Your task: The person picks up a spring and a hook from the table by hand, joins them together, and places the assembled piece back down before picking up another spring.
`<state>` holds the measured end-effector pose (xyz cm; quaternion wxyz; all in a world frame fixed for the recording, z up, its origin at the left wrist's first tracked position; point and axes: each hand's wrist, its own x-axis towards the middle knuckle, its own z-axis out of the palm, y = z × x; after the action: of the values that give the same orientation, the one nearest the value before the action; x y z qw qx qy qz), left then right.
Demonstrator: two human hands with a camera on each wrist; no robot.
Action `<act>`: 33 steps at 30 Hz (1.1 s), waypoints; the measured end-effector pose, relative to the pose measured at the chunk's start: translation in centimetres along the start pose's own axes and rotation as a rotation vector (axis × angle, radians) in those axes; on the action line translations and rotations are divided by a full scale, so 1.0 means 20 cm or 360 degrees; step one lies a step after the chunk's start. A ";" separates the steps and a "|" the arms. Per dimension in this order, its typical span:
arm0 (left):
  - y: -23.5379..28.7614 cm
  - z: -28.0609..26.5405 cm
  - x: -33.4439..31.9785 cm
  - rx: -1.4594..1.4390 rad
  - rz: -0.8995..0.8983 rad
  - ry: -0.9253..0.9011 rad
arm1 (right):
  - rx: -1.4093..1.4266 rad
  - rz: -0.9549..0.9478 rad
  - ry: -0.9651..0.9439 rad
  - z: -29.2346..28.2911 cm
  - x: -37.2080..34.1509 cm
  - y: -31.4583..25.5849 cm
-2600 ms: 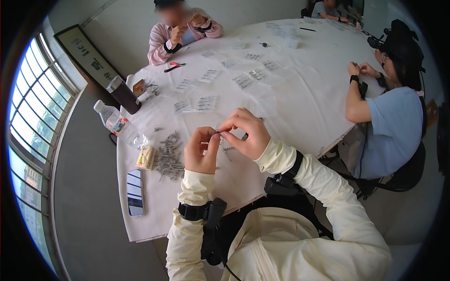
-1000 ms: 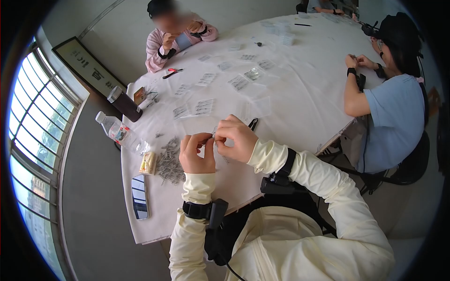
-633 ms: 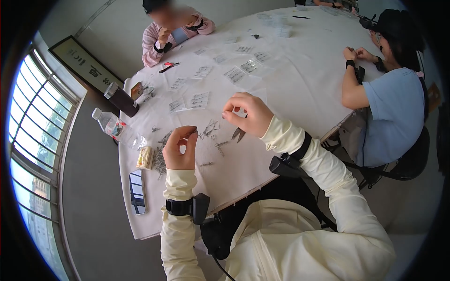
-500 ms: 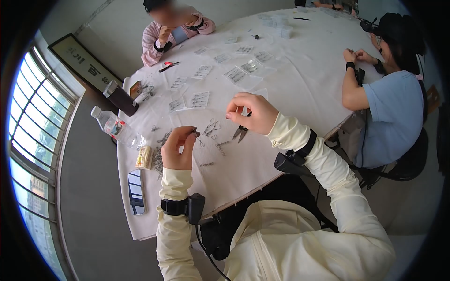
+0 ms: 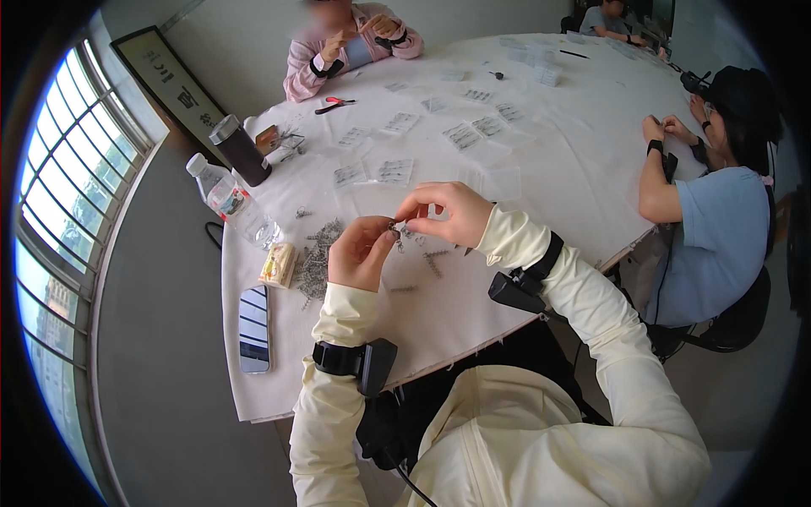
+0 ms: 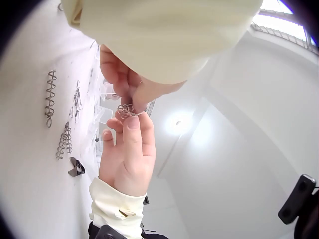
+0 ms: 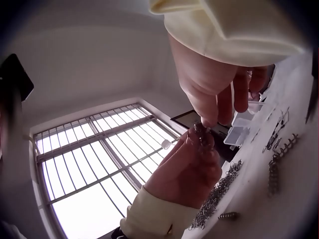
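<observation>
Thumb and forefinger of my left hand (image 5: pixel 359 252) pinch a small metal wire coil (image 6: pixel 124 110). My right hand (image 5: pixel 452 211) meets it from the other side, its thumb and fingertips pinching at the same coil, as the left wrist view shows. Fingertips cover much of the piece. Both hands are over the white-covered table. Below them lie loose wire springs (image 6: pixel 50 98), one ending in a small loop, and some thin wire pieces (image 6: pixel 77 102). A heap of wire springs (image 5: pixel 317 258) is left of my left hand. A dark-bladed tool (image 6: pixel 76 167) is mostly hidden behind my right hand.
On the left are a phone (image 5: pixel 254 328), a tissue pack (image 5: pixel 277 265), a water bottle (image 5: pixel 232 205) and a dark flask (image 5: pixel 242 152). Farther back lie several clear trays (image 5: pixel 394 171) of small parts and red-handled pliers (image 5: pixel 335 105). Other people sit around the table.
The hands came apart after one second ago, the left keeping the wire coil. Since half a second ago, my right hand has moved back to the left hand and the coil. The head view has shifted.
</observation>
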<state>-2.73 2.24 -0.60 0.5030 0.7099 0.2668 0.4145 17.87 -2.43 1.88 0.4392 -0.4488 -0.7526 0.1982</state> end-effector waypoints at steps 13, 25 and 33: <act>0.01 0.01 0.00 -0.0133 -0.0042 -0.0010 | 0.0090 0.0030 0.0118 0.05 0.01 -0.01; -0.02 0.02 0.01 0.0103 0.0126 0.0062 | 0.0071 -0.0024 0.0151 -0.01 -0.01 0.01; 0.00 0.00 0.01 0.0072 -0.0004 0.0030 | -0.0816 0.0026 -0.0157 -0.09 -0.08 0.18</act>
<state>-2.59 2.43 -0.62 0.4849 0.7168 0.2816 0.4144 21.55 -2.19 -0.36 0.2723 -0.5415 -0.7950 0.0260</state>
